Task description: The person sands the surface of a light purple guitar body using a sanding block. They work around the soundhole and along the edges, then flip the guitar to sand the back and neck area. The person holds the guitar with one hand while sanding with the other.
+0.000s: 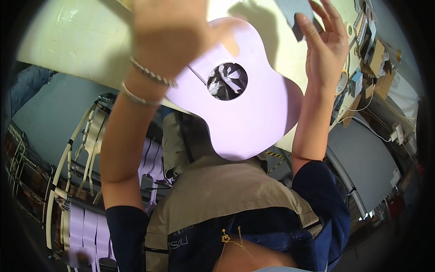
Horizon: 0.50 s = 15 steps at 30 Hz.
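A lilac guitar body [244, 122] lies across the pale table, its near end over my lap. Crumpled shiny film [226, 81] shows inside its round sound hole. My left hand [174, 34] is over the upper left of the guitar, with what looks like its thumb reaching onto the top. It is smeared by motion, so its grip and anything under it cannot be made out. Off the guitar's upper right side, my right hand [327, 47] is raised, with a thin grey sheet [290, 13], perhaps sandpaper, caught between thumb and fingers.
The cream table [59, 45] stretches to the far left. At the right are a tape roll [342, 82], a small blue box [356, 82], cardboard [377, 59] and a white power strip [398, 133]. Lilac parts [88, 231] stand in a padded rack [56, 181] at lower left.
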{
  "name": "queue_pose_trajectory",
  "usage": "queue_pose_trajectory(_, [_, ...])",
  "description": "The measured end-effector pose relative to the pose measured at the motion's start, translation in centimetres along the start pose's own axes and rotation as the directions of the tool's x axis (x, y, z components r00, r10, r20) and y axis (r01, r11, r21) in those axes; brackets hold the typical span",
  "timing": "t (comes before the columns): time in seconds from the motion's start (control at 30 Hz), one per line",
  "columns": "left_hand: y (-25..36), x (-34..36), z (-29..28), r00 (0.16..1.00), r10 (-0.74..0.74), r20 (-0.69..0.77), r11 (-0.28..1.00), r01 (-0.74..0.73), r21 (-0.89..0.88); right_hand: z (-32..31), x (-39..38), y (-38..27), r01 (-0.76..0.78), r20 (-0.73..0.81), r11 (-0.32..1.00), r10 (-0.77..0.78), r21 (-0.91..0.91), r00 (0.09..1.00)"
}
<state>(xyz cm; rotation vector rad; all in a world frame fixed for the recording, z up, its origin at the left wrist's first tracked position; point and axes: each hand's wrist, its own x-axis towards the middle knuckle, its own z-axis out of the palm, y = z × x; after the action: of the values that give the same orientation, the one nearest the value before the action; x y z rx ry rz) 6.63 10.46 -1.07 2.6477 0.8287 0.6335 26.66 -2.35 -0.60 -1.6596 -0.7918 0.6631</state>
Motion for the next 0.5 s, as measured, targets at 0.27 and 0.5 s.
queue_pose_trajectory(0.27, [-6.8, 1.6, 1.7, 0.978, -0.049, -0.201, 0.997, 0.060, 0.050, 2.4, -5.1, 0.2, 0.418, 0.331, 0.705, -0.268, -0.573, 0.905])
queue_pose_trajectory(0.5, [-5.2, 1.8, 1.3, 0.990, -0.012, -0.140, 0.983, 0.037, 0.181, 2.8, -4.0, -0.1, 0.553, 0.359, 0.619, -0.421, -0.557, 0.833])
